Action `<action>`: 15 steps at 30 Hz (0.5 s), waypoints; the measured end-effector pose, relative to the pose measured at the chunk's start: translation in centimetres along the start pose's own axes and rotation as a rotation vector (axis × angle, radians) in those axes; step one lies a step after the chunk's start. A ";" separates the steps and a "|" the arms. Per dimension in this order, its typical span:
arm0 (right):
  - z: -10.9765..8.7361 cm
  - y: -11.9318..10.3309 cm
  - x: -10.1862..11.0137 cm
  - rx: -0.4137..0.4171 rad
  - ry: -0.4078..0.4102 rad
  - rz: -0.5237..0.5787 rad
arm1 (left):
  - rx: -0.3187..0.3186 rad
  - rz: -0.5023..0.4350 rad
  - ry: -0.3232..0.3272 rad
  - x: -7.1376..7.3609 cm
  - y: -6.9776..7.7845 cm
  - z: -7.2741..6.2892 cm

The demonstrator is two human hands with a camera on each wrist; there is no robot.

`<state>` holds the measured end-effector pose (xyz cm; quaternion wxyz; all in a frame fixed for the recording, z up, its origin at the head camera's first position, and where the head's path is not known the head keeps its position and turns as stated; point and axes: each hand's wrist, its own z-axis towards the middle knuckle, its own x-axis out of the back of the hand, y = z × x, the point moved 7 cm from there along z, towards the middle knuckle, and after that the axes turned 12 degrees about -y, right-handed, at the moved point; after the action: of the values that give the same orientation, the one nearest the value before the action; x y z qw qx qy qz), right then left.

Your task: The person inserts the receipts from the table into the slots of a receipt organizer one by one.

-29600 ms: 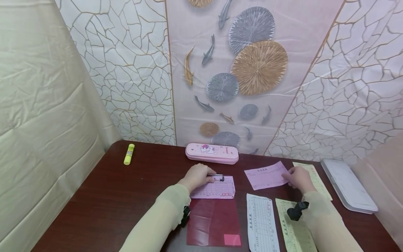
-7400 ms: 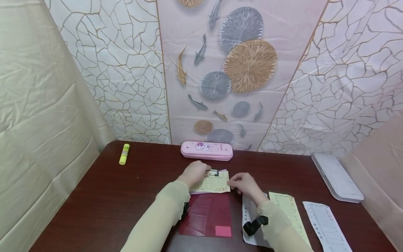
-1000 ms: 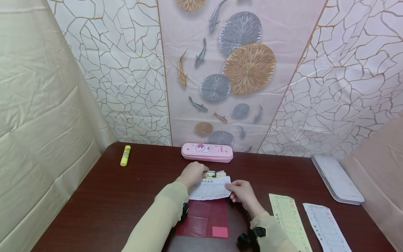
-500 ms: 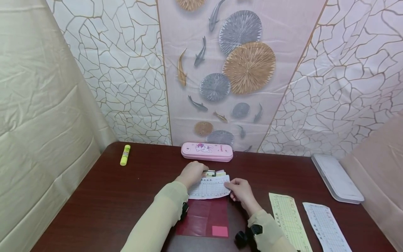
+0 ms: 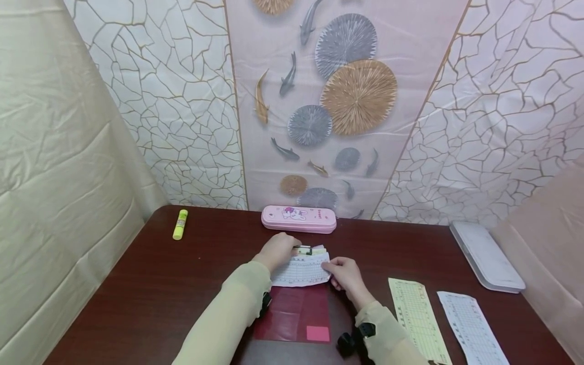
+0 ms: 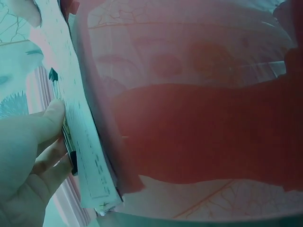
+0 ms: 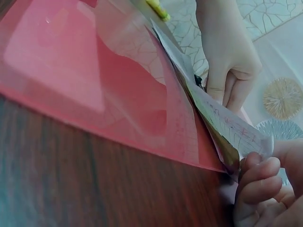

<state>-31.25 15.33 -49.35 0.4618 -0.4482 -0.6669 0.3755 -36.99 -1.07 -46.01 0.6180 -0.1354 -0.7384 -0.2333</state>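
A red translucent folder [image 5: 292,317] with a metal clip [image 5: 304,249] at its far edge lies on the table. My left hand [image 5: 276,251] pinches the clip between thumb and fingers, as the left wrist view also shows. A white printed form [image 5: 298,271] lies across the stack at the clip, with yellow and pink paper edges showing behind it. The right hand [image 5: 345,275] pinches the form's right corner. In the right wrist view, the thumb and curled fingers [image 7: 260,182] hold the white sheet [image 7: 232,127] at its end, over other layered sheets.
A yellow form [image 5: 418,317] and another white form [image 5: 472,324] lie at the right. A pink pencil case [image 5: 298,219] stands at the back, a yellow glue stick [image 5: 180,224] at the back left, and a white flat case [image 5: 487,257] at the right edge.
Pink and yellow sheets have joined the clip's stack. The white form under my right arm 7.4 s ago is now over that stack, in the right hand. In the last second it shifts slightly.
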 end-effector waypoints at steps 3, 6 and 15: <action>0.3 0.1 -0.2 -0.014 -0.007 -0.011 | 0.016 -0.037 -0.028 0.0 -0.3 -0.1; 0.5 0.1 -0.4 -0.030 -0.013 -0.025 | 0.015 -0.054 -0.048 0.0 -0.3 -0.2; 0.8 -0.5 -0.8 -0.043 -0.031 -0.089 | 0.025 -0.043 -0.065 0.1 -0.2 -0.1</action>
<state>-31.97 14.33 -49.39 0.4578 -0.4222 -0.7013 0.3469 -36.97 -1.28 -45.94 0.5901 -0.1191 -0.7638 -0.2329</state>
